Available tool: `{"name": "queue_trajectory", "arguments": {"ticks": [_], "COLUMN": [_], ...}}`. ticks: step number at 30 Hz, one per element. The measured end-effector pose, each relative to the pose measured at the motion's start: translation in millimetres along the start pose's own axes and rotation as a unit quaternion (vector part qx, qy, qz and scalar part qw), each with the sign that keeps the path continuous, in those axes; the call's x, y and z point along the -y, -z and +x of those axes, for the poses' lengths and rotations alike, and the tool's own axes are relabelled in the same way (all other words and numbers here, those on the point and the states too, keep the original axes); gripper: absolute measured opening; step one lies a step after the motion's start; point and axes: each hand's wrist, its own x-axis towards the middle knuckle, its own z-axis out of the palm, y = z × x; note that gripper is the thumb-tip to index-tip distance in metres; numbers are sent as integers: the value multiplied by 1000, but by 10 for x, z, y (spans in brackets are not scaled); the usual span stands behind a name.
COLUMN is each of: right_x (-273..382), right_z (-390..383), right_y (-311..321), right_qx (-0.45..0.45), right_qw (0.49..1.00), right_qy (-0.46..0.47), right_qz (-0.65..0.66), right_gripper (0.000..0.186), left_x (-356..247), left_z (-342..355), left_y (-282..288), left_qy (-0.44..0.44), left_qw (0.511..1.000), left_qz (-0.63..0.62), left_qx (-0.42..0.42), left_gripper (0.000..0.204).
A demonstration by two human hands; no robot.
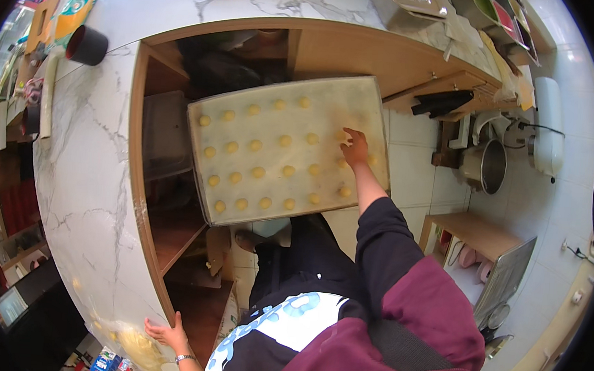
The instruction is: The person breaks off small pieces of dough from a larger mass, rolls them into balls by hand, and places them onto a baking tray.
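A large shallow tray [274,111], lined with a pale sheet, carries several small yellow dough balls [285,140] set in rough rows. Over its right part reaches my right hand [356,148], thumb and fingers curled round the sides of one dough ball, which they partly hide. My left hand [171,334] is low at the left by the counter's edge, its fingers spread and nothing in them. Close to that hand, a clear plastic sheet or bag [137,347] covers a yellow mass that looks like dough on the counter.
The marble-patterned counter [97,192] bends round the left and far sides, with wooden cupboards beneath. A dark cup [87,45] stands on it. Metal containers [409,4] sit at the far right. At right are a steel mixer bowl [486,165] and a low wooden shelf [479,236].
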Motion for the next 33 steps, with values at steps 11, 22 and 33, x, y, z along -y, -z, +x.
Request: {"name": "queue_trajectory", "arguments": {"ticks": [11, 22, 33], "right_x": [2610, 4742, 5172], "right_z": [-1490, -4730, -4948], "right_y": [-531, -3042, -4071], "right_qx": [60, 331, 457], "right_qw": [877, 593, 706], "right_qy": [459, 723, 462], "right_qz": [127, -128, 281], "right_gripper": [20, 57, 33], "left_x": [457, 1430, 1454], "left_z": [-503, -1182, -1188], "left_y": [36, -166, -137], "left_qy": [-103, -2, 16], "left_qw": [985, 979, 982], "left_qz": [-140, -119, -143], "left_qx": [-12, -165, -122], "left_gripper": [87, 89, 90]}}
